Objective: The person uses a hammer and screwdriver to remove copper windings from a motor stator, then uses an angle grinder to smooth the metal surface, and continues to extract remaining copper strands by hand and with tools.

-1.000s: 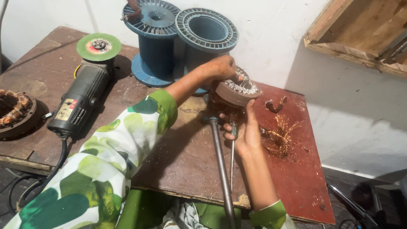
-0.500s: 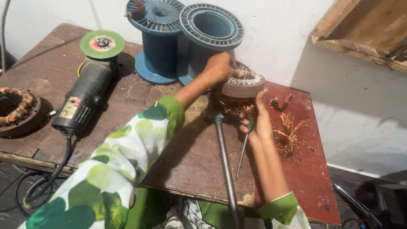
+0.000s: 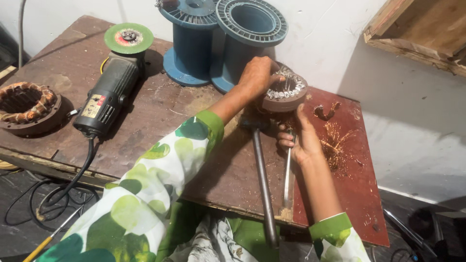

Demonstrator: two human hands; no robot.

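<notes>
Single head-worn view, looking steeply down — close over the workbench (image 3: 73, 73), facing the white wall (image 3: 330, 43)

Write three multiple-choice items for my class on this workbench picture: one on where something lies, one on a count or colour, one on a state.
1. Where does the angle grinder lie?
A. left part of the table
B. on the floor
C. inside a spool

2. How many blue spools stand by the wall?
A. one
B. two
C. four

3. How does the left hand meet the round stator?
A. hovers well away
B. grip closed on its rim
C. lies flat on the table

Answers:
1 A, it rests on the brown table, its green disc toward the wall.
2 B, two stand side by side.
3 B, the fingers wrap the rim, while the right hand holds a thin tool below it.
</notes>
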